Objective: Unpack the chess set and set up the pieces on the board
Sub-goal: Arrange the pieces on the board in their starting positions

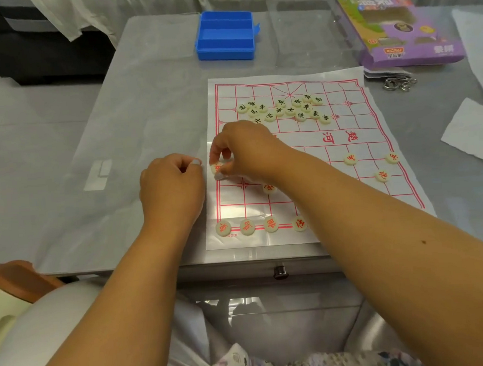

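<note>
Step in hand: we are placing red pieces. Right hand (240,151), grip pinching a red piece (217,167) at the board's (403,196) left edge; left hand (174,185) curled, contents unseen. Next: black pieces (283,110), heaped at far side, need sorting.

Counts, head view:
- hands: 2, left hand (174,188), right hand (243,151).
- board sheet (355,133): 1, under right hand.
- black-lettered pieces (283,110): about 16, loose cluster beyond right hand; exact count unclear, pieces overlap.
- red-lettered pieces visible: 9. One (217,167) under right fingers, one (269,188) beside right wrist, 4 in row (259,226) nearer than hands, 3 (377,166) right of right forearm.
- blue box (225,35): 1, far beyond hands.
- purple carton (401,30): 1, far right.
</note>
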Demonstrator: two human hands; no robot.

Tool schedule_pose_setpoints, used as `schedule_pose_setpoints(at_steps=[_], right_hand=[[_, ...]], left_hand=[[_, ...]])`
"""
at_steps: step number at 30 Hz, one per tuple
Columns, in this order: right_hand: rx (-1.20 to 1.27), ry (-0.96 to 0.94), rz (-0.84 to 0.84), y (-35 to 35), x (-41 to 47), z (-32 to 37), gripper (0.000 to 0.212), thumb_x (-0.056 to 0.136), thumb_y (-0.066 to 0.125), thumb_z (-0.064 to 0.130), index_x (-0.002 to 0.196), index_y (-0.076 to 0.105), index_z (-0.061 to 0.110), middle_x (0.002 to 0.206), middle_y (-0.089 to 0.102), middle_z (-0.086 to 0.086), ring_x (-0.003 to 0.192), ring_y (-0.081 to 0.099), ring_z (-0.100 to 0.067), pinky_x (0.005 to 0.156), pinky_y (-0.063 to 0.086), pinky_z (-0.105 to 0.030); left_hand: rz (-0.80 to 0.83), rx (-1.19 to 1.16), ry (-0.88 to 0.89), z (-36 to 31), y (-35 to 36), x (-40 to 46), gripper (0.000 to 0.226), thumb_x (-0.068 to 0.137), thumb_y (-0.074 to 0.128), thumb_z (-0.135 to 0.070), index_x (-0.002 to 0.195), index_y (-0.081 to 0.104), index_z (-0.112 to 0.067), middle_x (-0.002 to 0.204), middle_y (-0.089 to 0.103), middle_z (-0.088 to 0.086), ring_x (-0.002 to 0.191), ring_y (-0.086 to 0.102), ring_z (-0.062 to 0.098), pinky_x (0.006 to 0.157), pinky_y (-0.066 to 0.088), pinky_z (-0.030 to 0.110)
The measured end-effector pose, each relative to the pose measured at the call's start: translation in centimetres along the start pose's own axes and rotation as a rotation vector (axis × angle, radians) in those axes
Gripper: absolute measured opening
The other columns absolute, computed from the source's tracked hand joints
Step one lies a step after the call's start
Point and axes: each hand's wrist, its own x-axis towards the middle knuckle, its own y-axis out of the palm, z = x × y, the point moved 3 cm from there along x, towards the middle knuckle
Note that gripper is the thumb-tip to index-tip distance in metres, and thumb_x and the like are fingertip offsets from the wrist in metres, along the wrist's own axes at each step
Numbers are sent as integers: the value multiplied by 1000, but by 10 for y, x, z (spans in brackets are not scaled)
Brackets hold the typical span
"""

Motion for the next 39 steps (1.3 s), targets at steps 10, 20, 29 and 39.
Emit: schedule_pose_setpoints(at_steps=[10, 20, 29, 39], right_hand=[[63, 124, 36, -45, -49, -31, 30, 78, 72, 31, 107, 65, 27, 92, 57, 10, 71, 48, -3, 66, 41, -14], [-3, 121, 149, -23, -70, -28, 20, 82, 69, 30, 101, 68, 25, 88, 61, 10, 81, 56, -10, 75, 49, -26], [-112, 13, 47, -13, -50, -7, 24, 84, 65, 36, 106, 66, 28, 99, 62, 6, 92, 55, -14, 82, 44, -30], [4, 45, -45, -17, -59, -17, 36, 82, 65, 42, 116, 60, 29, 101, 62, 7, 84, 45, -6, 77, 41, -25]], left_hand=[[103, 68, 53, 5, 7, 1, 25, 91, 59, -39, 112, 68, -30, 114, 68, -3, 102, 60, 24, 89, 52, 51], [65, 73, 114, 3, 9, -1, 29, 80, 67, -52, 102, 73, -33, 107, 70, -7, 103, 59, 21, 90, 48, 51], [57, 113, 119, 3, 11, 2, 31, 81, 67, -47, 106, 73, -30, 111, 69, -3, 106, 58, 23, 90, 47, 50], [51, 116, 125, 4, 11, 3, 31, 88, 57, -50, 111, 69, -33, 111, 69, -5, 101, 60, 21, 88, 50, 51]])
